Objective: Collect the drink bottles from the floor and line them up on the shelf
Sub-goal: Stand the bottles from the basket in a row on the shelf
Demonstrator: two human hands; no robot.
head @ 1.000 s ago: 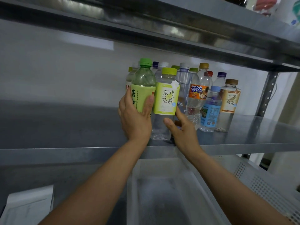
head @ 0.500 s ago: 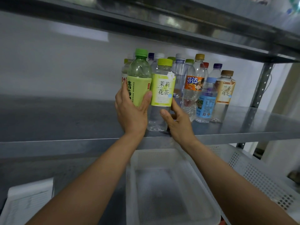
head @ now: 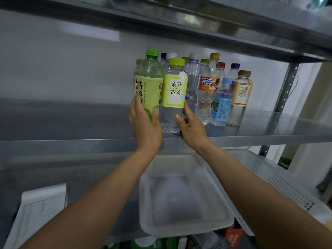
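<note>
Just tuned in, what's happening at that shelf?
A person is setting two bottles on the metal shelf. The left hand grips the green tea bottle, whose base is hidden behind the hand. The right hand holds the jasmine tea bottle low down, standing near the shelf's front edge. Both sit at the left front of the bottle cluster already there. A white tray sits below.

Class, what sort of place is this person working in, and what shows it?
Probably a storeroom: bare metal shelving, a cluster of assorted drink bottles standing on one shelf, and a white plastic tray stored on the level below.
</note>
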